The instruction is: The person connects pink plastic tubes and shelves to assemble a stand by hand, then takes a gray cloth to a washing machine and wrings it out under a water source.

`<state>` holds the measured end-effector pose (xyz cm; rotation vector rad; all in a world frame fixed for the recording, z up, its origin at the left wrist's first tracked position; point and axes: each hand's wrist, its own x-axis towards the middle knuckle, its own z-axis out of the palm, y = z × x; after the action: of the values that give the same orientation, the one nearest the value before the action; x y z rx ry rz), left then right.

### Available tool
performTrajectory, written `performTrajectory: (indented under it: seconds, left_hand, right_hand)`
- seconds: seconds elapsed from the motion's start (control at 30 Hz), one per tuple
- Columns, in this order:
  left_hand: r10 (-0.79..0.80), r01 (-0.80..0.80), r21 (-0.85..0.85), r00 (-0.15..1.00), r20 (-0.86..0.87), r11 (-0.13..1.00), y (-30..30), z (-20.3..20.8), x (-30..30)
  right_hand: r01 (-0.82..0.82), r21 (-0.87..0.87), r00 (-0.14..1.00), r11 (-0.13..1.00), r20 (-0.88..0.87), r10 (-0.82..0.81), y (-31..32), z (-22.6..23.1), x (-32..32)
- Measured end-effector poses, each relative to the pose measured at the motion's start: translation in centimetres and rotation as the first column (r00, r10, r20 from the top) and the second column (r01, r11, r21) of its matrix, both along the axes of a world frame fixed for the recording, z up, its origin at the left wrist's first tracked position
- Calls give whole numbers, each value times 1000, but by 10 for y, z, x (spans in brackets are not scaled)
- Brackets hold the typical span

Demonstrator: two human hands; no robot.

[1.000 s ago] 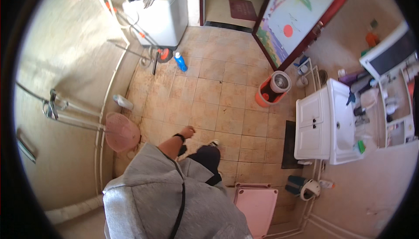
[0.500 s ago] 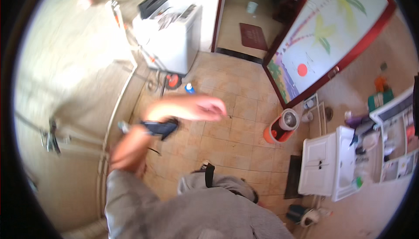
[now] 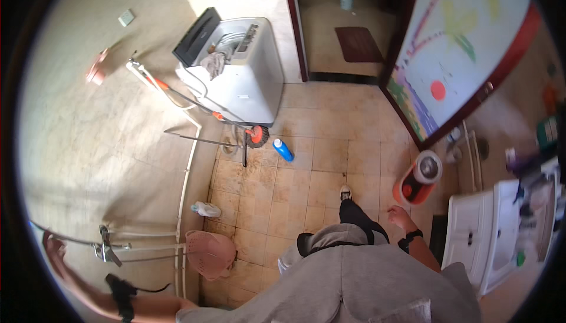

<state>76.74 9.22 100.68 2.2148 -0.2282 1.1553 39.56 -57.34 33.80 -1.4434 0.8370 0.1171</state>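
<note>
My left hand (image 3: 54, 253) reaches to the wall at the far left, beside the thin dark hose (image 3: 73, 240) of a metal wall tap (image 3: 106, 246). Its fingers look bent, but the blurred picture rim hides whether they grip the hose. A black strap circles my left wrist. My right hand (image 3: 401, 219) hangs low at my right side with fingers loosely apart and nothing in them. It is nearest to an orange-and-black bucket-like item (image 3: 413, 188) with a round metal basket (image 3: 427, 167) at its top. A dark band circles that wrist.
A pink perforated basket (image 3: 210, 254) and a white bottle (image 3: 206, 209) stand by the left wall. Ahead are a blue bottle (image 3: 283, 150), a long-handled orange brush (image 3: 257, 137) and a washing machine (image 3: 239, 81) with its lid raised. A painted door (image 3: 454, 58) and white cabinet (image 3: 470, 231) line the right.
My left arm has swung from in front of my body out to the left wall. My right hand has come into view. The view has shifted, showing the pink basket and more of the left wall.
</note>
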Motion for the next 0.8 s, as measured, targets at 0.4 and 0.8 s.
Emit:
performTrajectory:
  seconds: [0.4,0.8]
  left_hand:
    - [-362,235,-285,729,-580,929,-194,-138,144]
    - [-230,-583,-187,1,-973,791,-153,-654,206]
  right_hand:
    - [-375,-245,921,894,13,389,-178,54,305]
    - [-605,-566,690,561,-20,724,-216,-95,298]
